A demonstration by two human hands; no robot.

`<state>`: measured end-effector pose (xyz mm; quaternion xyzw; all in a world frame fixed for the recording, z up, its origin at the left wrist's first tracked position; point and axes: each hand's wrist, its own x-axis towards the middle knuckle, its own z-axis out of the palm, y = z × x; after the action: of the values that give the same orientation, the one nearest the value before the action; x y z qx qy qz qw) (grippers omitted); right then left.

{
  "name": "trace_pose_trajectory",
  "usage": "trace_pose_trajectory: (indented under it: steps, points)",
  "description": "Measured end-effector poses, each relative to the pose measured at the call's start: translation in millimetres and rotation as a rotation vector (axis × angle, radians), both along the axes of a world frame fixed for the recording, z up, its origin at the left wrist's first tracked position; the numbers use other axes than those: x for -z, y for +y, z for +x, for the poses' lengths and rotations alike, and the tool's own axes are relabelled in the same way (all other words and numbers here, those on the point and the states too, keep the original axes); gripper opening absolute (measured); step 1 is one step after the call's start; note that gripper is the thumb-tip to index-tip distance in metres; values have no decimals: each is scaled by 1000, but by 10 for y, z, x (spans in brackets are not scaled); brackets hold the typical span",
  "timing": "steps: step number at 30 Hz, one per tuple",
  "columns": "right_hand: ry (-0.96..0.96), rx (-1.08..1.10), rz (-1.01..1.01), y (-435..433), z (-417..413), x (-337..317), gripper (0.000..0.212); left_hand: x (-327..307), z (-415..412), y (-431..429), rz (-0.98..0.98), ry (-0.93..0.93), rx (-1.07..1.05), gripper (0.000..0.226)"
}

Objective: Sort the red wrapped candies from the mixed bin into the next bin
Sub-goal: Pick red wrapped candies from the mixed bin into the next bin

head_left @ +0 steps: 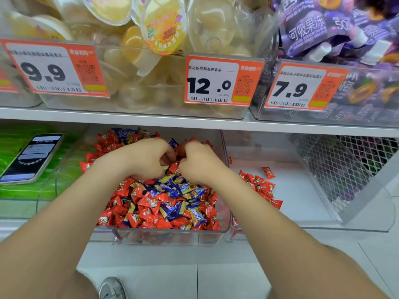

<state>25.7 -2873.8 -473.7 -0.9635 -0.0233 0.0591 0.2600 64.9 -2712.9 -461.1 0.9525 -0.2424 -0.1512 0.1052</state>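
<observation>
Red candies (149,203) are mixed with blue ones (190,190) in the centre bin (164,234). A sorted few (262,186) lie in the right bin (313,227). Both hands, left (146,158) and right (197,161), are curled over the pile, apparently gathering reds; their contents cannot be told.

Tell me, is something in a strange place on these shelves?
Yes. A phone lies screen-up on the green packs in the bin left of the mixed bin. It is not shop stock.
</observation>
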Motion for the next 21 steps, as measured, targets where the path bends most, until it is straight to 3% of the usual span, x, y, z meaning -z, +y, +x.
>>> trace_pose_trajectory:
  steps: [3, 7, 13, 21]
  points:
    - [203, -92, 84, 82, 66, 75, 41, 18, 11, -9, -1, -49, -26, 55]
    - [272, -172, 19, 87, 182, 158, 63, -6, 1, -12, 51, -20, -67, 48]
    - [240, -203, -44, 10, 197, 138, 43, -50, 11, 13, -21, 58, -53, 68]
    - [161, -256, -107, -41, -64, 15, 57, 42, -20, 35, -76, 74, 3, 44]
